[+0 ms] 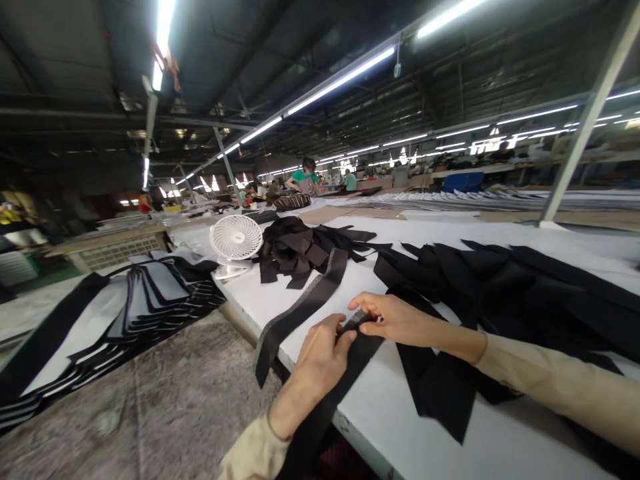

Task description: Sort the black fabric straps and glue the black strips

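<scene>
Black fabric strip (345, 363): held at the near edge of the white counter (280, 293), its lower end trailing off the edge toward the person. The left hand (320, 360) has its grip closed on the strip, thumb on top. The right hand (395, 319) pinches the same strip just beside it, fingers pressed down; the 2 hands almost touch.

A 2nd, greyer strip (300, 310) lies diagonally to the left, one end under a far heap of black cut pieces (300, 250), the other hanging over the counter edge. A larger spread of black pieces (500, 293) lies to the right, partly under the right forearm. A small white fan (236, 240) stands at the far-left corner of the counter.

Risks, as judged: the hanging strip could slide to the floor, since nothing weighs its free end; the right sleeve could drag pieces out of order; loose ends near the fan could be disturbed if it runs.

Containers: none seen within reach. Stacked cut panels (150, 293) lie on a lower surface to the left, loose and unboxed.
</scene>
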`<state>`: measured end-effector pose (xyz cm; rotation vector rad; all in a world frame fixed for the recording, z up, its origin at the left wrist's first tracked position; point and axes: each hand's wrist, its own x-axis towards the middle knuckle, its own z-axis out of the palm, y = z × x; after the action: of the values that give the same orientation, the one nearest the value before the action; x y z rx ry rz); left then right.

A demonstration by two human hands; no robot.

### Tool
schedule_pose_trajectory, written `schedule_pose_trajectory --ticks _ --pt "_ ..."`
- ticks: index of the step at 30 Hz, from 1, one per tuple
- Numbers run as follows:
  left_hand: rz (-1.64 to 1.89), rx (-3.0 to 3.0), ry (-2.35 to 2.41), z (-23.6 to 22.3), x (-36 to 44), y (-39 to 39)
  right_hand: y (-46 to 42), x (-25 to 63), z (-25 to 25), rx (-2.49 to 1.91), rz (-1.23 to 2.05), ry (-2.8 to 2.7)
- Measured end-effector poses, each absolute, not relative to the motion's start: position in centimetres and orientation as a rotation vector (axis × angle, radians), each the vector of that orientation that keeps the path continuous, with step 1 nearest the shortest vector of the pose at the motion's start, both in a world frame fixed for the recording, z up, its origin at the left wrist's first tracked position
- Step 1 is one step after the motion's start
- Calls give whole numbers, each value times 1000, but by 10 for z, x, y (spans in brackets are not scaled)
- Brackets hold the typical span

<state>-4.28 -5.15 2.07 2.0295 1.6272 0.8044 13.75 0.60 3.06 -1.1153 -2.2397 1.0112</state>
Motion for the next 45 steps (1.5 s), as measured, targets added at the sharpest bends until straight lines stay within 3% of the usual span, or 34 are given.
schedule_pose_trajectory --ticks 7,14,27,38,42,45 --pt "637 2292 1668 4 -19 -14 36 176 24 -1172 1103 -2343" --pt "496 2421 1620 10 -13 -12 45 183 26 -962 505 -2649" --pt "537 2486 1600 7 -13 -15 42 176 23 -850 371 -2717" --pt "421 2719 1498 7 -18 -21 35 189 7 -496 -596 -2904" --pt "333 2799 1520 10 -14 -21 38 202 4 -628 -564 -2841" --pt "278 2784 1581 13 -3 -12 40 204 6 -791 -314 -2705"
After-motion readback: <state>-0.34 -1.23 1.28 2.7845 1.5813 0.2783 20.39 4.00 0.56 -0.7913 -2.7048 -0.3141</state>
